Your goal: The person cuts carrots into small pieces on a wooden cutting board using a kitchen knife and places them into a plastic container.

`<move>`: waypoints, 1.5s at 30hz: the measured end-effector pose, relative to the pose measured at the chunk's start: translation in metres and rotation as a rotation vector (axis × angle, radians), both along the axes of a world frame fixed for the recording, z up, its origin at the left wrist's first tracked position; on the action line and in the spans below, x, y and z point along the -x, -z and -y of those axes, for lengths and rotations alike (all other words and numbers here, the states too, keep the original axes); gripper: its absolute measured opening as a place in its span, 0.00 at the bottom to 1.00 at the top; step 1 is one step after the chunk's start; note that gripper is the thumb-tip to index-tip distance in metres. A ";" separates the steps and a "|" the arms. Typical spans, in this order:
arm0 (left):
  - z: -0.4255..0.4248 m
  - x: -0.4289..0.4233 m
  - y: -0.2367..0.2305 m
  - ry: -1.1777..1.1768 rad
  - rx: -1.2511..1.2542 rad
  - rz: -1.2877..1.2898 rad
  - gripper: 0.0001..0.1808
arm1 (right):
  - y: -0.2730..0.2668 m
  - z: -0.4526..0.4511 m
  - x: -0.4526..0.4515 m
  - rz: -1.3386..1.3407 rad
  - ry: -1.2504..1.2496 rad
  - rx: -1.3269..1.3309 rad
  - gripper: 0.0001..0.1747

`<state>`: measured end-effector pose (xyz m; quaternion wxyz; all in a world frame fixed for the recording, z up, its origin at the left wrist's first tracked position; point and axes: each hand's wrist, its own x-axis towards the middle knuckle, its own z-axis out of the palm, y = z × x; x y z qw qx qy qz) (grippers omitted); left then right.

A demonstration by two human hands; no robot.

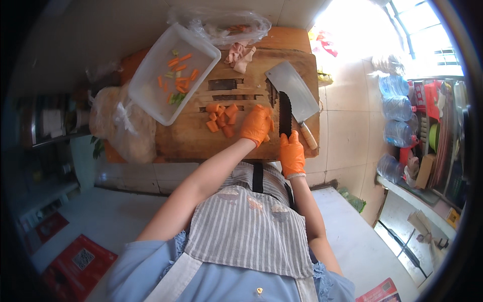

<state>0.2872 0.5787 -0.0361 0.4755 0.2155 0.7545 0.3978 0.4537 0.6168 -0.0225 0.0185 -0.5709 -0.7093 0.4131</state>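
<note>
My left hand point(257, 124), in an orange disposable glove, is curled over carrot on the wooden cutting board point(181, 141); it hides most of that carrot, and bits of orange point(272, 125) show at its right side. In my right hand point(293, 155), gloved the same way, is a black knife point(285, 113) with a wavy edge, its handle covered by my fingers. The blade points away from me, just right of my left hand. Left of that hand lies a loose pile of cut carrot chunks point(222, 117).
A cleaver point(292, 88) with a wooden handle lies at the board's right. A white plastic tub point(151, 90) with carrot and green pieces rests at the left, beside a filled plastic bag point(124, 124). Pinkish meat slices point(240, 56) and another clear bag point(234, 28) are at the back.
</note>
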 end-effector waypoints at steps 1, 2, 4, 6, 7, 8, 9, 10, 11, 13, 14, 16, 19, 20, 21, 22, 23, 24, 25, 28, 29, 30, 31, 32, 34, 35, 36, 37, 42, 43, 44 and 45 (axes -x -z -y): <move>0.001 -0.003 0.006 0.021 0.029 -0.028 0.07 | 0.001 -0.001 0.002 0.013 -0.007 0.009 0.19; 0.004 -0.008 0.013 0.040 0.059 -0.056 0.07 | 0.001 0.000 0.002 0.026 -0.014 0.018 0.18; 0.009 -0.016 0.015 -0.014 0.056 -0.043 0.08 | -0.005 0.002 0.007 0.092 -0.099 -0.080 0.17; 0.015 -0.027 0.015 -0.164 -0.011 0.050 0.08 | -0.003 0.003 0.008 0.108 -0.166 -0.148 0.16; 0.019 -0.030 0.016 -0.226 -0.031 0.041 0.08 | 0.004 0.003 0.006 0.090 -0.190 -0.166 0.16; 0.022 -0.032 0.020 -0.288 -0.051 0.032 0.08 | 0.009 0.004 0.005 0.073 -0.215 -0.185 0.16; 0.026 -0.033 0.026 -0.355 -0.070 0.022 0.08 | 0.008 0.004 0.007 0.070 -0.227 -0.174 0.15; 0.031 -0.034 0.042 -0.335 -0.138 -0.169 0.08 | 0.005 0.005 0.012 0.069 -0.243 -0.163 0.15; 0.038 -0.034 0.065 -0.314 -0.205 -0.362 0.08 | 0.003 0.007 0.016 0.067 -0.261 -0.153 0.14; 0.035 -0.033 0.056 -0.281 -0.173 -0.372 0.09 | 0.010 0.012 0.016 0.077 -0.265 -0.176 0.14; 0.030 -0.032 0.033 -0.274 -0.074 -0.192 0.09 | 0.014 0.014 0.016 0.082 -0.262 -0.187 0.13; 0.024 -0.028 0.002 -0.278 0.049 -0.012 0.09 | 0.013 0.016 0.019 0.118 -0.268 -0.180 0.13; 0.020 -0.029 0.001 -0.273 0.099 -0.054 0.09 | 0.006 0.016 0.024 0.160 -0.295 -0.139 0.14; 0.021 -0.030 0.010 -0.259 0.099 -0.104 0.09 | 0.004 0.015 0.026 0.171 -0.307 -0.121 0.14; 0.021 -0.031 0.016 -0.241 0.099 -0.153 0.09 | 0.006 0.013 0.028 0.179 -0.312 -0.098 0.15; 0.020 -0.030 0.023 -0.224 0.094 -0.163 0.09 | 0.010 0.012 0.031 0.186 -0.317 -0.075 0.16; 0.019 -0.028 0.030 -0.206 0.089 -0.173 0.09 | 0.013 0.010 0.033 0.194 -0.321 -0.053 0.17; 0.018 -0.025 0.030 -0.186 0.083 -0.186 0.09 | 0.017 0.007 0.037 0.181 -0.329 -0.070 0.17; 0.017 -0.025 0.029 -0.172 0.103 -0.197 0.09 | 0.020 0.005 0.041 0.169 -0.336 -0.088 0.18; 0.016 -0.021 0.028 -0.165 0.133 -0.237 0.10 | 0.020 0.001 0.045 0.144 -0.300 -0.089 0.17; 0.017 -0.021 0.035 -0.180 0.125 -0.246 0.11 | 0.019 -0.001 0.046 0.138 -0.278 -0.081 0.17; 0.016 -0.021 0.030 -0.190 0.118 -0.253 0.11 | 0.018 -0.004 0.043 0.151 -0.240 -0.076 0.16; 0.016 -0.020 0.024 -0.243 0.081 -0.087 0.12 | 0.016 -0.005 0.037 0.164 -0.203 -0.071 0.16; 0.017 -0.020 0.017 -0.294 0.045 0.080 0.12 | 0.015 -0.007 0.032 0.177 -0.166 -0.066 0.16; 0.030 -0.016 0.018 -0.289 -0.040 0.085 0.12 | 0.015 -0.007 0.021 0.099 -0.132 -0.102 0.17; 0.041 -0.015 0.037 -0.229 -0.091 -0.075 0.12 | 0.015 -0.005 0.018 0.061 -0.118 -0.119 0.17; 0.051 -0.015 0.049 -0.162 -0.140 -0.233 0.12 | 0.014 -0.002 0.014 0.019 -0.107 -0.147 0.17; 0.056 -0.015 0.034 -0.071 -0.102 -0.274 0.11 | 0.013 -0.002 0.009 0.004 -0.169 -0.154 0.16; 0.069 -0.035 -0.009 0.205 0.005 -0.386 0.14 | 0.008 0.001 0.003 0.023 -0.403 -0.218 0.14; 0.066 -0.038 -0.005 0.185 0.028 -0.380 0.13 | 0.010 0.002 0.002 0.034 -0.416 -0.244 0.13; 0.063 -0.040 0.003 0.165 0.051 -0.374 0.13 | 0.011 0.002 0.002 0.061 -0.387 -0.241 0.13; 0.059 -0.040 0.007 0.144 0.074 -0.366 0.13 | 0.009 0.001 0.003 0.089 -0.358 -0.238 0.13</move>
